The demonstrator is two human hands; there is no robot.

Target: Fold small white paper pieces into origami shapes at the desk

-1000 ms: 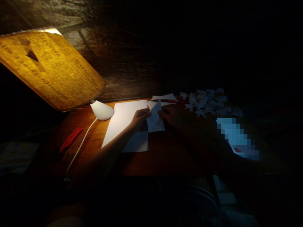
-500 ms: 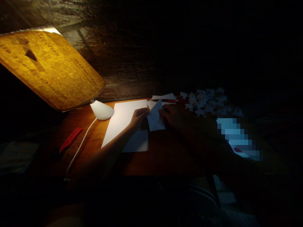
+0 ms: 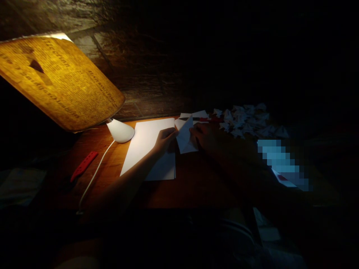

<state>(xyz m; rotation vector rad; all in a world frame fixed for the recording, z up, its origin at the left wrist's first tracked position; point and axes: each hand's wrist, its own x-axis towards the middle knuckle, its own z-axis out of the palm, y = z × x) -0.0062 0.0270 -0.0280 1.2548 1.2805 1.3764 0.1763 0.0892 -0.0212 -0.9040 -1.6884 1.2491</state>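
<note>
A creased, partly folded piece of white paper (image 3: 185, 139) is held up over the wooden table (image 3: 196, 186). Its left edge is pinched by my left hand (image 3: 166, 139), whose forearm crosses a stack of white paper sheets (image 3: 140, 140). On the other side, my right hand (image 3: 204, 134) grips the paper's right edge with bent fingers, mostly in shadow. Behind the folded paper lie more white paper (image 3: 198, 114) and a knife-like tool (image 3: 207, 119) with a red handle and dark blade. Part of that tool is hidden by the folded paper.
A lamp with a printed yellow shade (image 3: 64, 82) and white base (image 3: 121, 130) stands at left, its cable (image 3: 97, 168) running forward. Nearby lies a red-handled object (image 3: 84, 165). Several small folded paper pieces (image 3: 246, 119) are heaped back right, near a glowing, blurred-out screen (image 3: 283, 164).
The folded paper has shifted slightly to the right and tilted a little, its lower edge rising. Both hands have moved slightly right and keep their hold on it.
</note>
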